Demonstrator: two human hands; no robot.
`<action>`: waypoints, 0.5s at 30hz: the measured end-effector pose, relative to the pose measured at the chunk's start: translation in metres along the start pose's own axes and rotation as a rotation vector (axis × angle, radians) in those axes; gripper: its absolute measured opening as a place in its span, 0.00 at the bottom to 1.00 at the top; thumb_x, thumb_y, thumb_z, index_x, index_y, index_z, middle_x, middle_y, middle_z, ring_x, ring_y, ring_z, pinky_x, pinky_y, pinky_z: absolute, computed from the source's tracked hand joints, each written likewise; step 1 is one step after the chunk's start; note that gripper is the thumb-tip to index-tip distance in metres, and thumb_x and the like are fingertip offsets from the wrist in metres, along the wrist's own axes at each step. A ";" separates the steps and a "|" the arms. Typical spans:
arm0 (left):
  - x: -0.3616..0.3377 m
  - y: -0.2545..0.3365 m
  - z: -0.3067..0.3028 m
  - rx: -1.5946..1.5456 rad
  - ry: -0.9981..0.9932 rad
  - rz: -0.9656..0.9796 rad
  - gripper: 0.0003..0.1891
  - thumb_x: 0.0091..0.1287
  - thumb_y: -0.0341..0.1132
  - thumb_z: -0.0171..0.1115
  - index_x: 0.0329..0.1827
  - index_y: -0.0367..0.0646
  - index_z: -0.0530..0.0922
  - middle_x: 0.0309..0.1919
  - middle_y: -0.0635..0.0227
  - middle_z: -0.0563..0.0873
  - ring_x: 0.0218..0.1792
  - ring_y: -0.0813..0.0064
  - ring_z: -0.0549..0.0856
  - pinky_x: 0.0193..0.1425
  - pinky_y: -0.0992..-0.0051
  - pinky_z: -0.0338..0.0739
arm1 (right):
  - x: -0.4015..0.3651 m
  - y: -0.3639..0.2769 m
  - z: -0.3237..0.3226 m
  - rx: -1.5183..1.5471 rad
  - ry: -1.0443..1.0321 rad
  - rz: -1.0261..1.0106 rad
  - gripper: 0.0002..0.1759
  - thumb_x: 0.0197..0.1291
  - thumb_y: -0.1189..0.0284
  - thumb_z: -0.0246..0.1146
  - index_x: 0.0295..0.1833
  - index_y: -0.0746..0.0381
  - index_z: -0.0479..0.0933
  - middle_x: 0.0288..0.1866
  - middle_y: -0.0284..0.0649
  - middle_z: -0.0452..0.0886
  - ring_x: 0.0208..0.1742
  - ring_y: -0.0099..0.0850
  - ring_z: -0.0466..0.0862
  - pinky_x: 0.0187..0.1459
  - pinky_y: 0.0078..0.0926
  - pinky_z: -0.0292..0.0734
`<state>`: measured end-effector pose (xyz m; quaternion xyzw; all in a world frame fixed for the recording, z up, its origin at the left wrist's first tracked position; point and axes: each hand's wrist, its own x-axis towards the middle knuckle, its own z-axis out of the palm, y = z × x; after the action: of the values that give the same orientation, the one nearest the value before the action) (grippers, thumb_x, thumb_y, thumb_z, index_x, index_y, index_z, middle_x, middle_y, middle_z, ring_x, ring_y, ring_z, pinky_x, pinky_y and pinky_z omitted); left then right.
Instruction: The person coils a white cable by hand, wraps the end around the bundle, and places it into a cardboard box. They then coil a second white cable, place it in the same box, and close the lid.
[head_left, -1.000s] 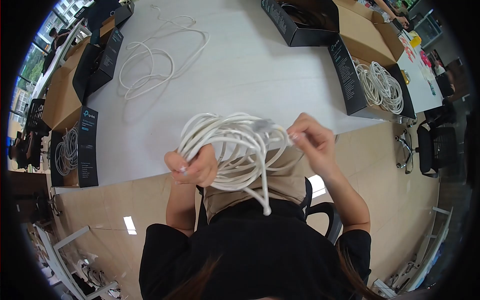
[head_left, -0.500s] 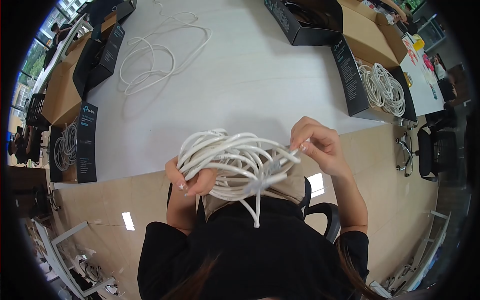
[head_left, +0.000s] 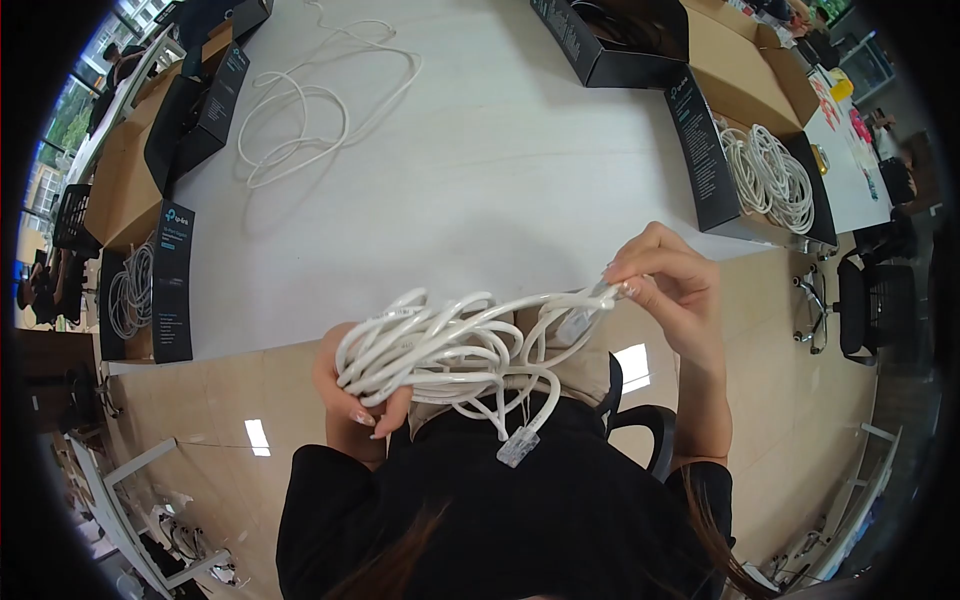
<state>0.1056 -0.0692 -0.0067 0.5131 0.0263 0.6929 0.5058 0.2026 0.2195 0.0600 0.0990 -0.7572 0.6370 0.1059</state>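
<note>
One white cable coil (head_left: 405, 350) held before bench (head_left: 430, 220) edge; my left fingers (head_left: 352, 406) wrapped round loops (head_left: 372, 362), right fingers (head_left: 645, 292) pinching strand (head_left: 545, 302) near upper plug (head_left: 575, 325). Seems best: firm hold, gentle pull.

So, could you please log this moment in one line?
left hand: gripping white cable bundle; right hand: pinching one strand; clear plug: at bundle's lower edge; loose white cable: lying on table

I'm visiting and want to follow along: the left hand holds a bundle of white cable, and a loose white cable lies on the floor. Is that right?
Not quite: the head view shows the loose white cable on the table. The left hand does hold a bundle of white cable.
</note>
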 end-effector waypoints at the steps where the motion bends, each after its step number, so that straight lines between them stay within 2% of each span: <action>1: 0.001 0.005 -0.001 0.049 -0.062 -0.096 0.23 0.50 0.18 0.55 0.52 0.22 0.67 0.25 0.51 0.81 0.19 0.72 0.78 0.19 0.78 0.71 | 0.000 0.001 0.000 -0.018 0.007 -0.013 0.06 0.51 0.81 0.64 0.36 0.65 0.82 0.30 0.36 0.77 0.34 0.23 0.74 0.37 0.18 0.67; 2: -0.001 0.006 0.001 0.064 -0.060 -0.129 0.20 0.53 0.20 0.54 0.50 0.21 0.67 0.27 0.50 0.81 0.23 0.71 0.80 0.23 0.78 0.73 | 0.000 0.004 0.000 -0.036 0.015 -0.027 0.06 0.51 0.81 0.64 0.36 0.65 0.82 0.30 0.35 0.77 0.33 0.22 0.74 0.36 0.18 0.67; 6: -0.010 0.002 0.007 0.033 0.061 -0.064 0.26 0.51 0.19 0.55 0.56 0.21 0.62 0.26 0.49 0.80 0.21 0.71 0.79 0.21 0.77 0.72 | 0.001 -0.008 -0.012 -0.312 -0.011 -0.033 0.06 0.51 0.81 0.64 0.36 0.64 0.83 0.27 0.33 0.75 0.29 0.20 0.73 0.30 0.16 0.66; 9: -0.017 -0.001 0.007 0.051 0.140 -0.054 0.32 0.50 0.19 0.55 0.60 0.22 0.56 0.25 0.48 0.80 0.19 0.71 0.78 0.19 0.77 0.72 | -0.003 -0.005 -0.005 -0.242 0.095 0.131 0.07 0.50 0.82 0.64 0.36 0.63 0.83 0.25 0.32 0.74 0.26 0.19 0.72 0.26 0.16 0.65; 11: -0.016 -0.006 0.016 0.042 0.228 -0.025 0.36 0.48 0.19 0.55 0.62 0.22 0.52 0.24 0.47 0.80 0.18 0.71 0.78 0.18 0.77 0.71 | -0.003 0.003 -0.001 -0.314 0.116 0.134 0.07 0.49 0.82 0.65 0.36 0.63 0.83 0.25 0.33 0.73 0.25 0.19 0.72 0.25 0.17 0.64; 12: -0.019 -0.008 0.020 0.096 0.299 -0.015 0.40 0.43 0.19 0.56 0.63 0.22 0.51 0.22 0.47 0.79 0.16 0.72 0.76 0.17 0.77 0.70 | -0.004 0.005 0.000 -0.351 0.125 0.137 0.07 0.49 0.82 0.65 0.36 0.63 0.83 0.24 0.33 0.73 0.24 0.20 0.72 0.25 0.17 0.64; 15: -0.023 -0.014 0.022 0.048 0.418 0.145 0.42 0.36 0.21 0.56 0.61 0.21 0.54 0.19 0.50 0.79 0.14 0.72 0.75 0.16 0.78 0.68 | -0.003 0.001 -0.003 -0.433 -0.076 0.118 0.08 0.48 0.82 0.66 0.36 0.63 0.83 0.23 0.33 0.73 0.25 0.21 0.72 0.26 0.17 0.65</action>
<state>0.1302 -0.0902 -0.0199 0.3709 0.1101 0.8178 0.4261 0.2055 0.2229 0.0582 0.0534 -0.8842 0.4604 0.0584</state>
